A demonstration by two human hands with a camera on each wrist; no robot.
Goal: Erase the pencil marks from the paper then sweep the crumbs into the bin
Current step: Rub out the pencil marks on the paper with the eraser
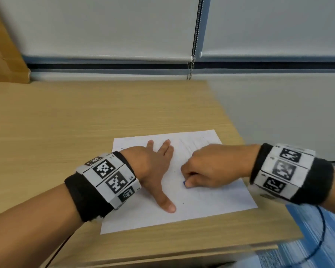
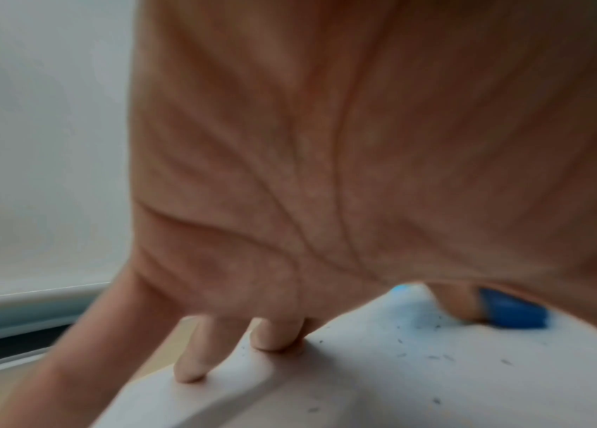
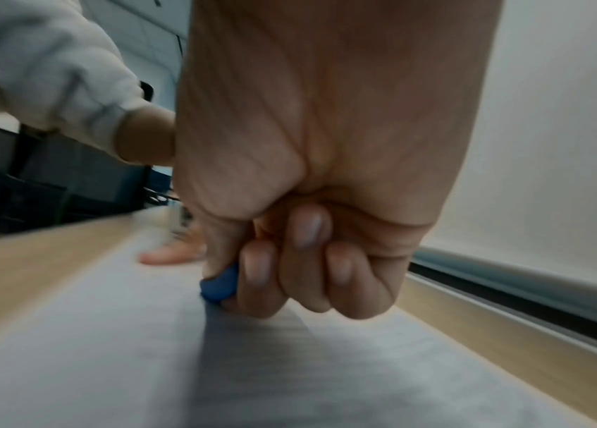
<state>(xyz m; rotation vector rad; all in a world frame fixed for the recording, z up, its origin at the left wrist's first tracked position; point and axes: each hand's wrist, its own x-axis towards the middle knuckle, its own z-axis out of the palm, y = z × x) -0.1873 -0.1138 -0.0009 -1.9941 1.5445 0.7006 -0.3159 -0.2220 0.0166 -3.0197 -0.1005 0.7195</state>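
One rounded blue eraser [image 3: 219, 285] (on flat paper [image 1: 211, 198])

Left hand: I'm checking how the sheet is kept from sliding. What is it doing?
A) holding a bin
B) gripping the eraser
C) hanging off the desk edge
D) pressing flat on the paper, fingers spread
D: the left hand lies spread on the paper, while the right hand pinches the blue eraser.

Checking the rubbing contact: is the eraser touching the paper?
Touching. The right wrist view shows the blue eraser, pinched by the right hand, with its lower edge pressed on the paper, no gap.
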